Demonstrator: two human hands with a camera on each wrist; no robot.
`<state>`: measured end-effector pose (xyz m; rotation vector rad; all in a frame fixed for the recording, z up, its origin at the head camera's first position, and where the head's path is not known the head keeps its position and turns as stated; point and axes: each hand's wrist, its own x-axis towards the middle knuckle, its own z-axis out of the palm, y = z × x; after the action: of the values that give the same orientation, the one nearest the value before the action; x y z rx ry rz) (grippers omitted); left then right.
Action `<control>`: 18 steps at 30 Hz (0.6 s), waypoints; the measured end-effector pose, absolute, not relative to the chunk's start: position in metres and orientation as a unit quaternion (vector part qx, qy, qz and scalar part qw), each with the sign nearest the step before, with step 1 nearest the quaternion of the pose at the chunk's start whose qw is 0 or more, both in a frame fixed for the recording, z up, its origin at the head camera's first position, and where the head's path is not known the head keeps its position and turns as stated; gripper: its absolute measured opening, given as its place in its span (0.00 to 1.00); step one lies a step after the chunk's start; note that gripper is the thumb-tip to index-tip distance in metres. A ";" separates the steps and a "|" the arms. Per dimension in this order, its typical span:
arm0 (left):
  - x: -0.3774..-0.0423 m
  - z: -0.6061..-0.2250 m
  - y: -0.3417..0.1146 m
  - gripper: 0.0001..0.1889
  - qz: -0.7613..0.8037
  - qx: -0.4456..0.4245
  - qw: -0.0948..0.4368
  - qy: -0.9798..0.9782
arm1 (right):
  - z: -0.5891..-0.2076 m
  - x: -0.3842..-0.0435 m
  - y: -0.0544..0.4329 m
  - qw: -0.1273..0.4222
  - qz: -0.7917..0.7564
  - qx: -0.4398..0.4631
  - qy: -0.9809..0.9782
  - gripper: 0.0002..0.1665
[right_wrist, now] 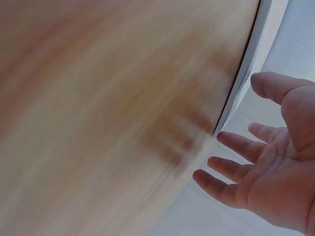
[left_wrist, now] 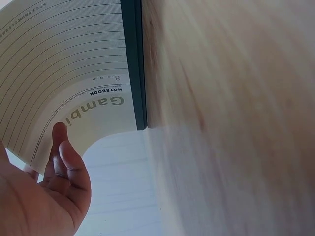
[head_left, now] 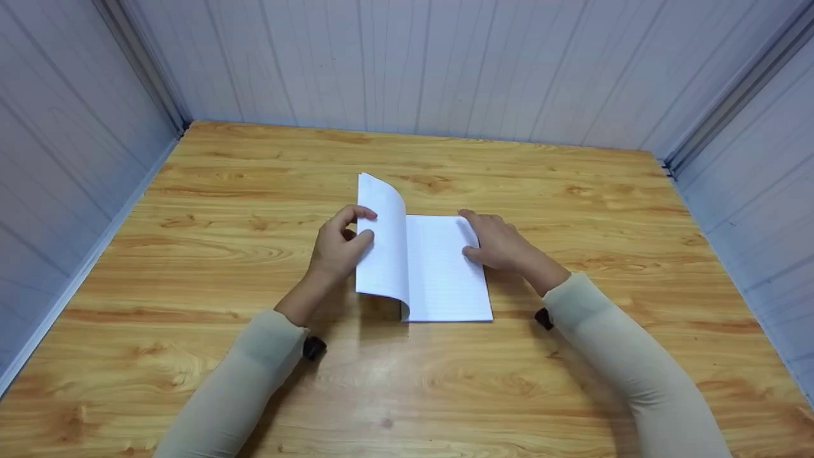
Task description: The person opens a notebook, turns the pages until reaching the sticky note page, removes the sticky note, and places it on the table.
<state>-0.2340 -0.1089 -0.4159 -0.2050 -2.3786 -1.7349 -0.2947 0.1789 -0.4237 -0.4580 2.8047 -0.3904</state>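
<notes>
A notebook lies open on the table, its right-hand page faintly ruled. My left hand pinches the raised left part, a cover with pages, between thumb and fingers, and it curves up from the spine. In the left wrist view the outside of that cover is cream with lines and the print "NOTEBOOK", beside a dark green spine. My right hand is at the notebook's right edge, thumb over the page. The right wrist view shows its fingers extended and spread, near the edge.
The wood-grain table surrounds the notebook. White panelled walls stand behind the table and at both sides. A small black object is at the left wrist, and another at the right.
</notes>
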 end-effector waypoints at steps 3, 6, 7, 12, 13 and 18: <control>-0.234 -0.417 -0.109 0.13 -0.585 -0.068 0.093 -0.802 | -0.424 -0.294 0.178 0.139 -0.132 -0.156 0.969 0.45; -0.234 -0.418 -0.109 0.13 -0.588 -0.068 0.092 -0.801 | -0.424 -0.294 0.178 0.138 -0.130 -0.153 0.970 0.45; -0.235 -0.418 -0.109 0.13 -0.588 -0.069 0.092 -0.800 | -0.424 -0.294 0.177 0.138 -0.130 -0.151 0.970 0.45; -0.234 -0.418 -0.110 0.13 -0.589 -0.075 0.095 -0.799 | -0.424 -0.294 0.176 0.134 -0.139 -0.148 0.970 0.45; -0.234 -0.418 -0.110 0.13 -0.589 -0.076 0.095 -0.799 | -0.424 -0.294 0.176 0.133 -0.141 -0.150 0.970 0.44; -0.235 -0.417 -0.110 0.13 -0.588 -0.076 0.091 -0.800 | -0.425 -0.294 0.176 0.125 -0.147 -0.162 0.968 0.44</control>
<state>-0.2348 -0.1101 -0.4175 -0.2268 -2.3773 -1.7463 -0.2937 0.1757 -0.4246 -0.4721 2.8203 -0.4292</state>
